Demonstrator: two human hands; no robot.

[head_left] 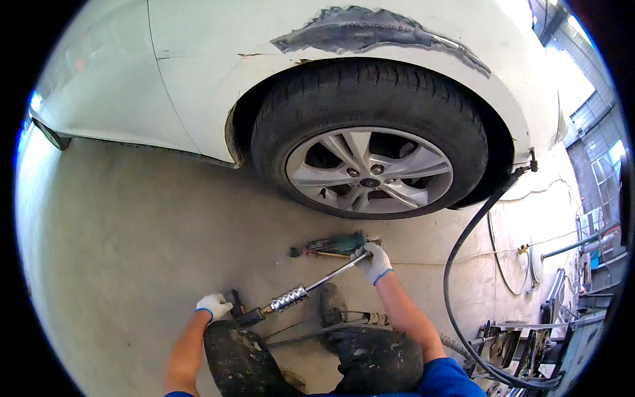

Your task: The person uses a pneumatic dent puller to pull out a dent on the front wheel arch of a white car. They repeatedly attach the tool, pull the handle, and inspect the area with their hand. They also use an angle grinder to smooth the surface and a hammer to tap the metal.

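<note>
A slide hammer dent puller [289,299] with a ribbed chrome weight, a thin rod and a black pistol handle slants across in front of my knees. My gloved left hand [215,306] is at the black handle, its fingers curled against it. At the rod's far end, the gloved fingers of my right hand [374,262] close round the tip; the tip itself is mostly hidden. Just beyond that hand a green angle grinder [338,243] lies on the concrete floor [152,245], partly covered by the glove.
A white car fender [205,46] with a bare-metal patch [360,32] rises over the wheel [370,165]. A thick black cable [450,264] is clamped to the car at the right and loops down. Thinner hoses and metal parts [529,344] lie at the right.
</note>
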